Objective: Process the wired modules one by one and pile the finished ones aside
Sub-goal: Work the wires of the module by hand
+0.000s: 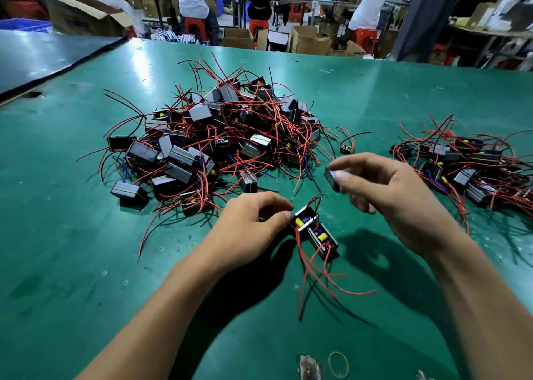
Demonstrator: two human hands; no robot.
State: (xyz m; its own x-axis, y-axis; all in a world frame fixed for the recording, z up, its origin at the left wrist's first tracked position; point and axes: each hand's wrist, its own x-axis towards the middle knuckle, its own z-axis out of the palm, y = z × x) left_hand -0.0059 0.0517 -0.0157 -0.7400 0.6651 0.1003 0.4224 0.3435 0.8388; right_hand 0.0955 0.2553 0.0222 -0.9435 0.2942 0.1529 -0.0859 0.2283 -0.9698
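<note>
**While two open modules lie at the left fingertips, a third is pinched in the right hand**

Where the green table (pixel 86 235) is bare near the middle, two open modules lie touching, each showing one yellow part inside. The left hand (pixel 251 224) pinches the corner of the upper open module (pixel 303 220) between thumb and forefinger. The lower open module (pixel 323 239) lies at its 5 o'clock, and their red wires trail toward 6 o'clock.

At 2 o'clock from that pair the right hand (pixel 398 195) is raised off the table. Its thumb and forefinger are clamped on one black module (pixel 331 177), and its other fingers are loosely curled.

There are two heaps. The large pile (pixel 219 137) is at 12 o'clock from the hands and the small pile (pixel 467 163) at 3 o'clock. One stray module (pixel 346 149) lies between them, nearer the large pile.

One yellow rubber band (pixel 338 364) lies at 6 o'clock by the bottom edge, with one grey scrap (pixel 308 366) just at its 9 o'clock. Four people sit beyond the far edge.
</note>
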